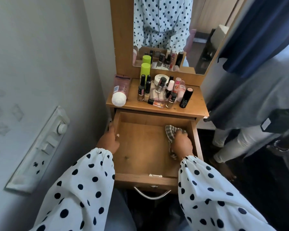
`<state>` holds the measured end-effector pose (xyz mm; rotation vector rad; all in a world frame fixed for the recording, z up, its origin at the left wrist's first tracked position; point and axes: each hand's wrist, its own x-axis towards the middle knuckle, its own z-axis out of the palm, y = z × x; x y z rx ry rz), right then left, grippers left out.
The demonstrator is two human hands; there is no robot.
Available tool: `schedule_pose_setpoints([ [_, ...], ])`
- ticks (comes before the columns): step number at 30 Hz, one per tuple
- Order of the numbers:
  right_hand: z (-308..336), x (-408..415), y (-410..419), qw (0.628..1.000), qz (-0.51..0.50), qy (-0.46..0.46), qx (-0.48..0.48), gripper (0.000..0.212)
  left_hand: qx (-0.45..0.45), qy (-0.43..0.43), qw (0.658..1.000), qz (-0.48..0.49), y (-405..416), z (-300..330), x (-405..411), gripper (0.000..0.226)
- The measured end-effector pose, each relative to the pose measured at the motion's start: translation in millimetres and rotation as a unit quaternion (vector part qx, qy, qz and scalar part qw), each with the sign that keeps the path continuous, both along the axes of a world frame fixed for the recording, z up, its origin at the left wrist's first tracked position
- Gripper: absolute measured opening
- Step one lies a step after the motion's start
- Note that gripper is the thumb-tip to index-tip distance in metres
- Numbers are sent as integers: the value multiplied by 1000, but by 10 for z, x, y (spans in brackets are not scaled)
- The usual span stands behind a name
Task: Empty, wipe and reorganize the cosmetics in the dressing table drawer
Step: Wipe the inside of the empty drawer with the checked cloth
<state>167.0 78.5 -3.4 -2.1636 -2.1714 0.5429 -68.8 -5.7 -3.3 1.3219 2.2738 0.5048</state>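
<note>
The wooden drawer (pixel 140 147) is pulled out and holds nothing but a checked cloth (pixel 171 130). My right hand (pixel 181 145) presses the cloth onto the drawer floor near the right wall, fingers curled over it. My left hand (pixel 110 139) grips the drawer's left wall (pixel 116 120), thumb inside. Several cosmetics stand on the tabletop (pixel 190 107): nail polish bottles (pixel 141 93), a black tube (pixel 185 97), a white jar (pixel 158 79), a green-capped bottle (pixel 145 70) and a pink bottle with a white cap (pixel 119 90) lying on its side.
A mirror (pixel 162 30) rises behind the tabletop. A grey wall with a switch panel (pixel 45 144) is on the left. A second person (pixel 250 104) stands close on the right beside a dark blue curtain (pixel 260 30). The drawer's metal handle (pixel 151 194) faces me.
</note>
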Motion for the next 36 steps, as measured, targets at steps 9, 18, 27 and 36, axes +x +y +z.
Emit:
schedule_pose_setpoints([
  [9, -113, -632, 78, 998, 21, 50, -23, 53, 22, -33, 999, 21, 2, -60, 15, 61],
  [18, -23, -1430, -121, 947, 310, 56, -60, 52, 30, -155, 986, 46, 25, -79, 2, 55],
  [27, -26, -1095, -539, 871, 430, 120, -206, 45, 39, -276, 953, 122, 46, -26, -26, 67],
  [36, -158, -1193, -689, 895, 445, -15, -37, 61, 73, -234, 961, 125, 41, 9, 62, 59],
])
